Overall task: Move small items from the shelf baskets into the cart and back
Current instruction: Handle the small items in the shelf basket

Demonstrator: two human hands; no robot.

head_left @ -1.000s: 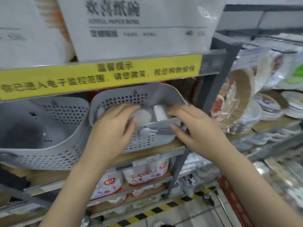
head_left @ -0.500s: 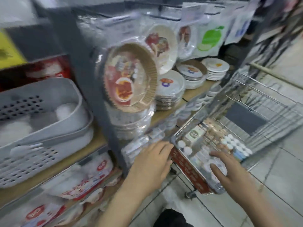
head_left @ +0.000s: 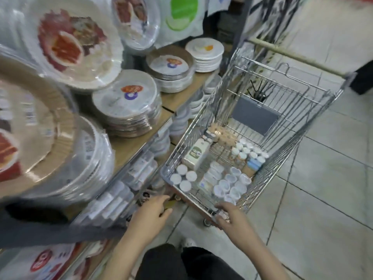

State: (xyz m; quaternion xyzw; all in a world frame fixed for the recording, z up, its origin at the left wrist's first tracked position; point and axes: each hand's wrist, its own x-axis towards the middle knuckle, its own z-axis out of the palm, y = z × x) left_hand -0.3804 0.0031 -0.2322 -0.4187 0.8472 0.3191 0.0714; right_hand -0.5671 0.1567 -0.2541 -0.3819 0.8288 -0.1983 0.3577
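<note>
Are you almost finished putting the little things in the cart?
Partly. The cart already holds lots of small items: white-lidded jars, little clear cups, small bottles and a white carton. Right now the right hand is at the cart's near edge, apparently setting something down, though blur hides what; the left hand hovers beside it. The trip back to the baskets is not yet done.

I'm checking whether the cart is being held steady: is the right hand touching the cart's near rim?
Touching. The head view shows the right hand with its fingers curled over the near rim of the cart, no gap visible between them.
</note>
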